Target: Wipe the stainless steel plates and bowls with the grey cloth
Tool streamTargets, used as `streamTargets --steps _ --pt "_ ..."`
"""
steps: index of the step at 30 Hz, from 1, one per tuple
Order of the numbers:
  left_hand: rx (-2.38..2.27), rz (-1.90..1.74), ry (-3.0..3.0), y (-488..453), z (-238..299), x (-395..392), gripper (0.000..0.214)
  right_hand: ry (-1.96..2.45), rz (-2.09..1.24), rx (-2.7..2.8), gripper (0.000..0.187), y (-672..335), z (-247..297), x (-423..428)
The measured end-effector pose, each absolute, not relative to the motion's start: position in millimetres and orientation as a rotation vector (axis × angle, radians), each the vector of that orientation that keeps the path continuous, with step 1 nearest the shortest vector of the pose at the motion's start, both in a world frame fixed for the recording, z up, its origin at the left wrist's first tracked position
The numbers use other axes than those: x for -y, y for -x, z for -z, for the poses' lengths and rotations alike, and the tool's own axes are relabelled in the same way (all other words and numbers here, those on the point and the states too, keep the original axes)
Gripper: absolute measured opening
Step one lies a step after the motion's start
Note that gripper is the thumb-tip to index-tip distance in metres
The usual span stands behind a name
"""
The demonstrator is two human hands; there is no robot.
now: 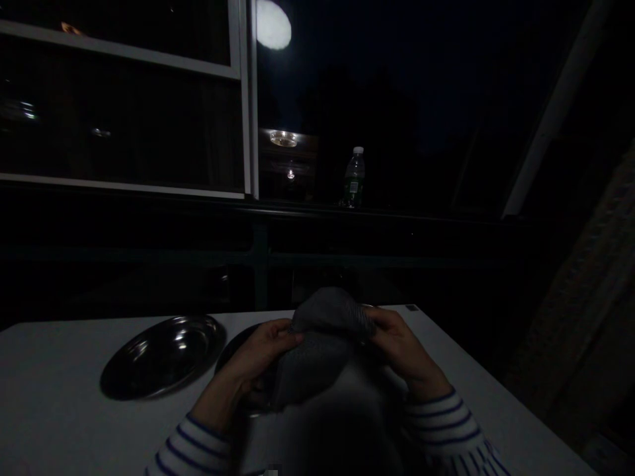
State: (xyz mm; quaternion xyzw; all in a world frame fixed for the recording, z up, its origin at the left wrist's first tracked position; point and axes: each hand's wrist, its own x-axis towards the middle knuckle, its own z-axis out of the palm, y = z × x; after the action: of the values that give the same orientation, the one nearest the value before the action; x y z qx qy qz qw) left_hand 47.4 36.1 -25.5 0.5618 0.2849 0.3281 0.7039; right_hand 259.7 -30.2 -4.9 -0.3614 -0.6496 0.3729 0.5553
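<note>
A dark grey cloth [317, 357] is stretched between my two hands above the table, its upper part bunched and folded over. My left hand [258, 354] pinches its left side between thumb and fingers. On the right, my right hand [401, 344] grips the other side, with its fingertips partly hidden by the fabric. Behind my left hand and the cloth lies a dark round dish [233, 345], mostly covered from view. The picture is dim, so the weave and edges of the cloth are hard to make out.
A shiny metal bowl [163, 357] sits on the white table [54, 370] to the left. Beyond the table, a plastic bottle [354, 178] with a white cap stands on the window ledge [297, 210]. A patterned curtain [570, 304] hangs at the right.
</note>
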Motion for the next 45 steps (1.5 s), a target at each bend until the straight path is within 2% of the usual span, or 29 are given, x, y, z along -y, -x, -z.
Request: streamTargets --steps 3,6,7,10,13,16,20,23,30,33,36,37,40,41,45 --pt "-0.716 -0.841 -1.216 -45.9 25.1 -39.2 0.031 0.794 -0.942 1.84 0.016 -269.1 -1.9 41.4" --pt "-0.772 -0.963 -1.161 -44.6 19.7 -37.4 0.029 0.846 -0.931 1.89 0.018 -268.7 -5.8 46.2" --pt "-0.769 -0.982 -1.139 -44.3 17.4 -36.2 0.028 0.888 -0.911 1.874 0.024 -267.2 -5.4 45.8" --pt "-0.737 -0.997 -1.091 -43.6 11.8 -32.5 0.029 1.017 -0.862 1.791 0.057 -262.0 0.2 40.0" --pt "-0.682 -1.009 -1.067 -44.0 9.9 -29.6 0.03 1.029 -0.955 1.743 0.069 -258.4 7.2 32.6" --pt "-0.669 -1.011 -1.06 -44.5 9.6 -27.2 0.027 1.026 -0.937 1.778 0.058 -256.0 7.3 30.9" --pt "-0.738 -1.082 -1.145 -41.4 7.7 -26.2 0.024 1.057 -0.56 1.783 0.029 -254.5 -1.3 37.2" --pt "-0.786 -1.107 -1.243 -38.0 5.6 -26.8 0.024 1.084 -0.435 1.737 0.029 -255.4 -3.7 38.9" --pt "-0.775 -1.122 -1.145 -38.1 4.6 -26.2 0.024 1.124 -0.464 1.677 0.025 -260.7 1.5 31.3" --pt "-0.777 -1.108 -1.076 -40.9 5.2 -26.1 0.019 1.116 -0.586 1.608 0.026 -261.3 3.3 27.5" --pt "-0.788 -1.111 -1.004 -44.2 4.1 -26.4 0.017 1.046 -0.906 1.414 0.028 -256.4 7.2 24.1" --pt "-0.787 -1.123 -0.981 -45.0 3.3 -26.7 0.018 0.993 -1.006 1.368 0.035 -253.4 8.7 23.1" --pt "-0.765 -1.165 -0.923 -45.6 1.1 -28.6 0.021 0.897 -1.148 1.31 0.073 -242.2 12.3 20.0" --pt "-0.745 -1.177 -0.9 -45.4 1.2 -29.6 0.024 0.905 -1.142 1.278 0.078 -238.5 12.9 18.8" --pt "-0.564 -1.027 -0.793 -45.1 7.2 -32.7 0.04 0.921 -1.011 1.073 0.067 -228.7 10.8 15.3"
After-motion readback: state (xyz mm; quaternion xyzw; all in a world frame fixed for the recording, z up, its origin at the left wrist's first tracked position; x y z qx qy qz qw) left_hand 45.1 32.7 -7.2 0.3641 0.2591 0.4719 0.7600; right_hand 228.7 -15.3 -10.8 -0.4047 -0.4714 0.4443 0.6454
